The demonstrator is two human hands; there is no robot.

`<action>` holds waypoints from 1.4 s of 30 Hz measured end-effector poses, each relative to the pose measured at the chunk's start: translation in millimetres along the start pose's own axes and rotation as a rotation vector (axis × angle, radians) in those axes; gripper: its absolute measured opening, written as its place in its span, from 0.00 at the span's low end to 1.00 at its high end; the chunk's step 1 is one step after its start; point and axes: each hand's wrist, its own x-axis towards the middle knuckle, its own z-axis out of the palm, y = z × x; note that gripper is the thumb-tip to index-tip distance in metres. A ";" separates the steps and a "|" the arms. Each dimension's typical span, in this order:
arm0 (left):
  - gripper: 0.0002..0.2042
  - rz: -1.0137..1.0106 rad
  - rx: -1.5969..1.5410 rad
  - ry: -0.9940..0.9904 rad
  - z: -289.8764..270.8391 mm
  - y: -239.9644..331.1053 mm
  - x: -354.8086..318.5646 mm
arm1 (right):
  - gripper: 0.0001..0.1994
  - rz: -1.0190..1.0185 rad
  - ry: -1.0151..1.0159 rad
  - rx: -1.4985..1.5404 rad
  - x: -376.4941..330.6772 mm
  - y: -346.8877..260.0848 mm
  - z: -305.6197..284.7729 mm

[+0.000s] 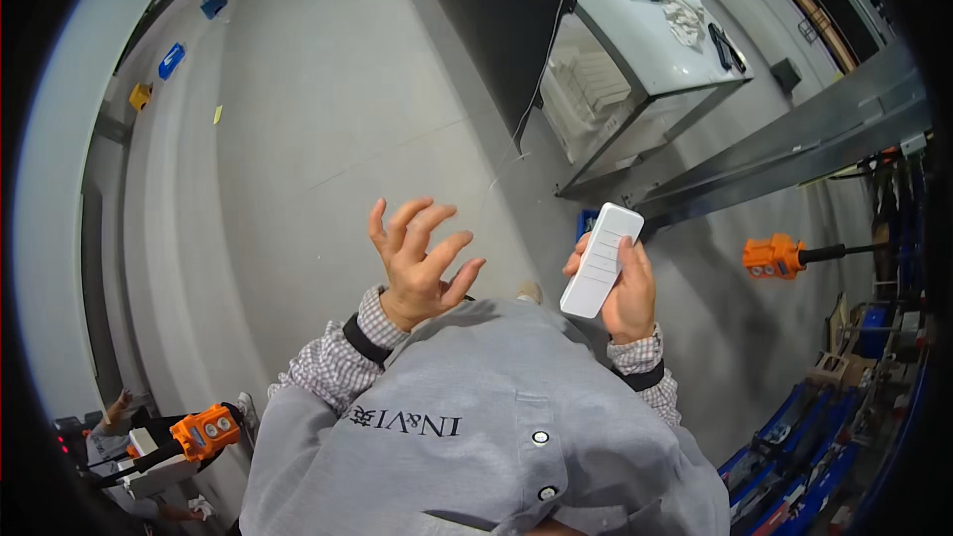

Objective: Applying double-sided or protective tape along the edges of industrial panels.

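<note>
Right hand (629,293) grips a white remote (602,259), long axis tilted up-right; left hand (417,260) is spread, holding nothing.

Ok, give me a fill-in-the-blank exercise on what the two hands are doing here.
1. The right hand holds a white ____ with rows of buttons.
2. The left hand is empty, its fingers spread and ____.
3. Beyond the right hand, an ____ push-button pendant hangs on a black cable.
4. The glass-sided cabinet stands on the grey ____.

Missing words: remote control; curled; orange; floor
</note>
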 end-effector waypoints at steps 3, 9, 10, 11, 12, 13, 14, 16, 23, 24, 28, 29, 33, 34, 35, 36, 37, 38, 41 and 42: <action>0.12 -0.075 -0.284 -0.396 15.3 11.3 -13.7 | 0.17 -0.100 0.052 -0.141 -18.4 8.0 -1.4; 0.14 -0.714 -1.458 -0.737 69.4 49.4 3.1 | 0.20 -0.049 -0.038 -0.142 2.7 22.5 8.3; 0.14 -0.675 -1.474 -0.771 71.5 54.0 4.1 | 0.21 -0.122 -0.056 -0.328 0.3 19.7 6.8; 0.13 -0.701 -1.430 -0.749 73.4 58.8 6.6 | 0.21 -0.339 -0.033 -0.511 -4.0 12.4 -1.0; 0.12 -0.743 -1.371 -0.694 71.8 55.7 9.2 | 0.18 -0.504 0.055 -0.602 -0.8 -3.8 -12.7; 0.11 -0.782 -1.297 -0.704 65.9 52.0 9.7 | 0.15 -0.559 0.323 -0.513 -7.8 -24.8 -18.2; 0.11 -0.827 -1.364 -0.677 70.5 46.5 3.1 | 0.12 -0.670 0.644 -0.607 -14.9 -41.3 -44.8; 0.10 -0.942 -1.280 -0.699 76.4 45.4 1.1 | 0.18 -0.859 1.120 -0.910 -41.1 -58.0 -137.6; 0.08 -1.027 -1.382 -0.664 95.1 56.3 5.9 | 0.31 -0.782 0.634 -0.510 -18.8 -112.4 -224.8; 0.08 -1.018 -1.383 -0.654 95.3 59.0 7.2 | 0.30 -0.770 0.684 -0.522 -12.5 -112.0 -230.8; 0.08 -1.030 -1.371 -0.569 95.5 80.9 19.6 | 0.32 -0.870 0.470 -0.403 17.5 -101.3 -220.9; 0.08 -1.115 -1.391 -0.517 96.8 84.7 14.3 | 0.31 -0.844 0.427 -0.313 24.4 -97.2 -217.6; 0.12 -1.207 -1.490 -0.412 93.6 88.7 -7.8 | 0.30 -0.776 0.422 -0.451 47.6 -92.9 -224.8; 0.13 -1.310 -1.346 -0.392 88.9 99.9 2.7 | 0.30 -0.754 0.443 -0.424 53.0 -98.7 -225.2; 0.17 -1.289 -1.280 -0.446 86.7 99.3 -1.0 | 0.29 -0.720 0.454 -0.392 55.8 -107.1 -222.6; 0.18 -1.308 -1.336 -0.413 80.5 107.3 6.1 | 0.28 -0.745 0.399 -0.560 54.5 -119.0 -222.2; 0.20 -1.293 -1.376 -0.412 78.1 109.8 7.2 | 0.28 -0.828 0.430 -0.655 55.8 -121.5 -237.3; 0.21 -1.247 -1.242 -0.529 72.7 108.9 11.8 | 0.29 -0.763 0.495 -0.498 55.4 -127.2 -237.1; 0.20 -1.167 -1.325 -0.429 58.0 102.8 9.4 | 0.29 -0.812 0.581 -0.757 52.6 -135.1 -269.7; 0.20 -1.211 -1.287 -0.441 55.6 97.6 -2.6 | 0.29 -0.789 0.605 -0.797 49.0 -136.6 -269.8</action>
